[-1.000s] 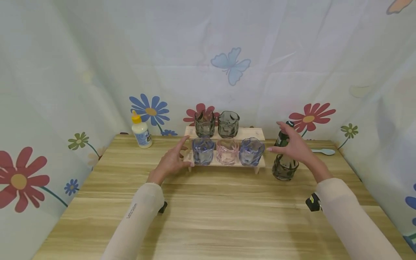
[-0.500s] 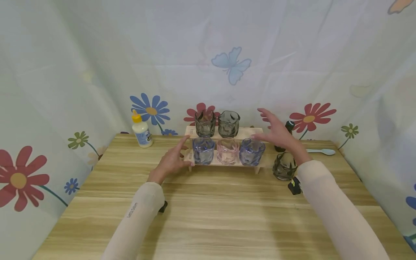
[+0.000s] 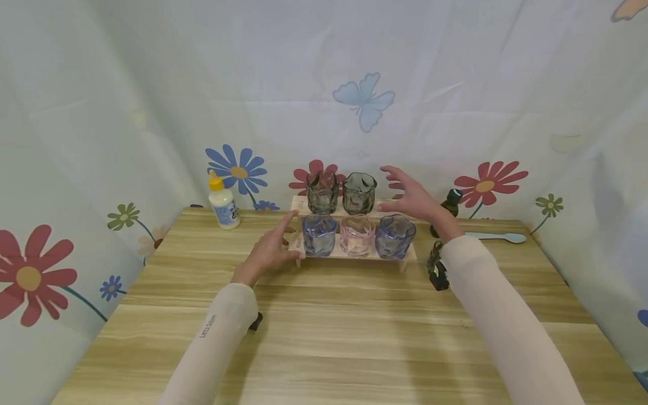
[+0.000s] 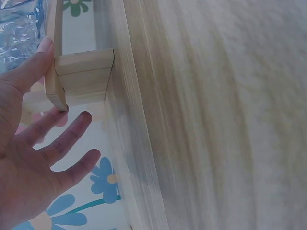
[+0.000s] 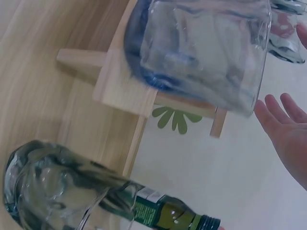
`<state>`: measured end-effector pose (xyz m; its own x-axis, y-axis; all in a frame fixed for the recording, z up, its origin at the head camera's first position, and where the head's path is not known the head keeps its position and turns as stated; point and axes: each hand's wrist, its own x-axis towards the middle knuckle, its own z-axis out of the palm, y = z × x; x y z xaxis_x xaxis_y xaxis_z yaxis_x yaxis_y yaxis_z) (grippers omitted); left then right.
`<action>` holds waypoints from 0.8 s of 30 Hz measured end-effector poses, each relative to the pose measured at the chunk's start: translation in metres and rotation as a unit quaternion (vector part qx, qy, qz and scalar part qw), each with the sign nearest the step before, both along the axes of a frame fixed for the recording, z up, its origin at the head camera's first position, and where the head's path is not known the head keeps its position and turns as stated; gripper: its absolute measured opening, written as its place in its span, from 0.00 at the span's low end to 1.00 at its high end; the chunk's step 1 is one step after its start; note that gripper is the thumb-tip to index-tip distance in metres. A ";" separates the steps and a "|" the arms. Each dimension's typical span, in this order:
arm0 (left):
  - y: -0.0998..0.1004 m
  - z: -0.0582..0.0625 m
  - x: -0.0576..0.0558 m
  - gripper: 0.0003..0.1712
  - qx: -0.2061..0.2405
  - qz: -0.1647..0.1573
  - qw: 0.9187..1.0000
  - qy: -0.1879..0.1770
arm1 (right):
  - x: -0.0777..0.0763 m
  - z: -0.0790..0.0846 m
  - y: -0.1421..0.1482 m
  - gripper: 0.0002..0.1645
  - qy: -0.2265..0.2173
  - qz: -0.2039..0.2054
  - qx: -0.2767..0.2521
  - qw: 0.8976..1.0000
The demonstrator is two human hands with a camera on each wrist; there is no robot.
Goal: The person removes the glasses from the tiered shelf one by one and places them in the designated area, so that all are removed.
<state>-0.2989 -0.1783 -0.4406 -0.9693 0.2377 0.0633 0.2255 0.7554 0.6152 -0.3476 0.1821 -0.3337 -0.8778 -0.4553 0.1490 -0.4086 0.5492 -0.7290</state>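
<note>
A two-tier wooden stand (image 3: 387, 252) holds wavy glass tumblers. On the upper tier are two grey tumblers (image 3: 359, 194); the lower carries a blue tumbler (image 3: 319, 236), a pink tumbler (image 3: 357, 236) and another blue tumbler (image 3: 396, 237). My left hand (image 3: 269, 247) rests at the stand's left end, fingers spread, thumb (image 4: 41, 62) against the lower board by the blue glass. Raised behind the right blue tumbler, my right hand (image 3: 412, 197) holds nothing. Its fingers are parted, the tips right beside the right grey tumbler in the head view.
Right of the stand, another grey tumbler (image 5: 53, 182) stands on the table, partly hidden by the right wrist in the head view. Behind it is a green bottle (image 3: 452, 202), and a pale blue spoon (image 3: 506, 238) lies nearby. A yellow-capped bottle (image 3: 223, 208) stands back left.
My right hand has moved left from in front of the green bottle, past the right blue tumbler, to beside the right grey tumbler. My left hand has stayed at the stand.
</note>
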 end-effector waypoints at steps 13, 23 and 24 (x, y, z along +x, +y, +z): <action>0.000 -0.002 -0.002 0.64 0.003 0.005 1.000 -0.006 | -0.010 0.003 -0.033 0.55 -0.023 -0.003 0.009 1.000; 0.000 0.000 0.000 0.63 0.001 -0.001 1.000 -0.001 | -0.017 0.000 -0.049 0.55 -0.008 0.002 0.045 0.999; 0.000 0.000 0.000 0.63 0.001 0.001 1.000 -0.002 | -0.017 0.001 -0.051 0.55 -0.008 0.002 0.046 0.999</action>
<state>-0.2991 -0.1781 -0.4407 -0.9700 0.2354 0.0603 0.2216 0.7550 0.6171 -0.3645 0.1316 -0.3328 -0.8777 -0.4703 0.0920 -0.3997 0.6126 -0.6819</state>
